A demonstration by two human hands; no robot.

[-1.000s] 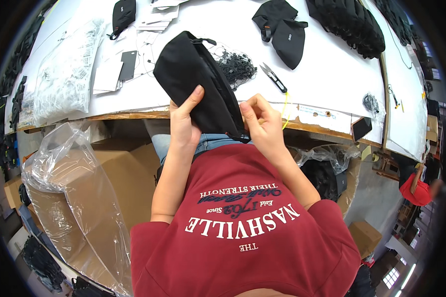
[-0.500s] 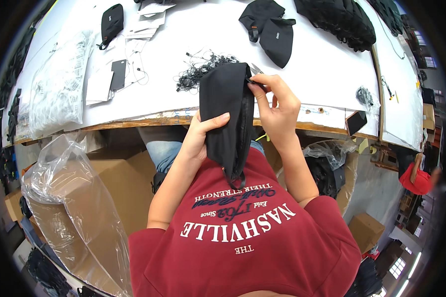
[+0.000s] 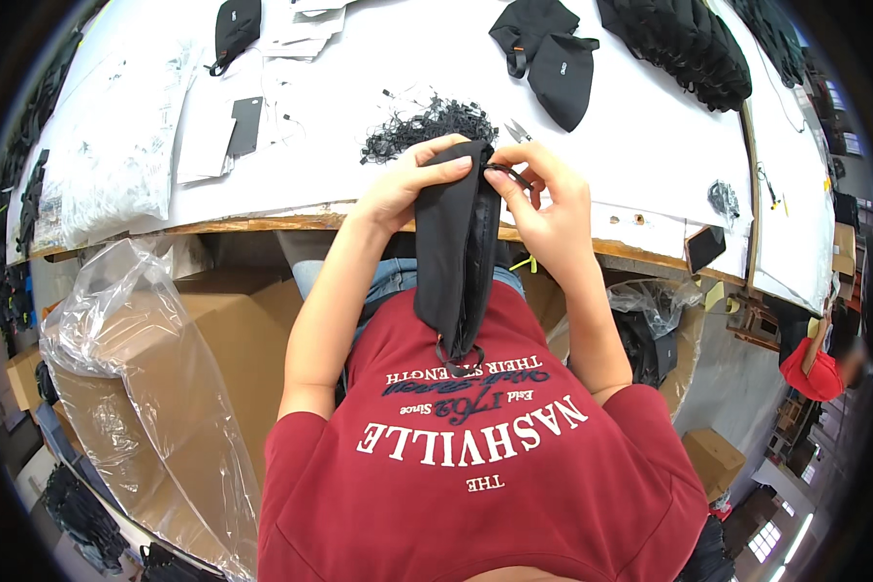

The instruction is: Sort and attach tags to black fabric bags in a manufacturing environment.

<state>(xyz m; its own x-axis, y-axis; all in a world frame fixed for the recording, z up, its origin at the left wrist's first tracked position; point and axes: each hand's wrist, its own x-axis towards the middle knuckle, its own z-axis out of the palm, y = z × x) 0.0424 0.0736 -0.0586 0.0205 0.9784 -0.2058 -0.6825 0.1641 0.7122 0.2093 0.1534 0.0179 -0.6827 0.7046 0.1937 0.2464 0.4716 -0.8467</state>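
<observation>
Matt cloth pouch (image 3: pixel 440 252), smooth tabletop (image 3: pixel 388 48), rough chipped wooden table edge (image 3: pixel 291 222), glossy crinkled see-through plastic bag (image 3: pixel 116 330), matt cardboard box (image 3: pixel 252 339), matt cloth shirt (image 3: pixel 359 514), denim jeans (image 3: pixel 398 278), smooth paper sheets (image 3: pixel 306 32), metal scissor blades (image 3: pixel 518 131), glossy phone screen (image 3: pixel 705 249)

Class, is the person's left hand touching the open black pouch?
Touching: the head view shows the left hand gripping the black pouch near its far end, thumb lying across it.

The black pouch (image 3: pixel 445 242) is soft, long and narrow, held up lengthwise with its upper end past the front edge of the bench (image 3: pixel 630 165) and its lower end short of it. The opening (image 3: pixel 479 228) down its right side gapes slightly. A thin loop (image 3: pixel 468 370) hangs at the lower end.
</observation>
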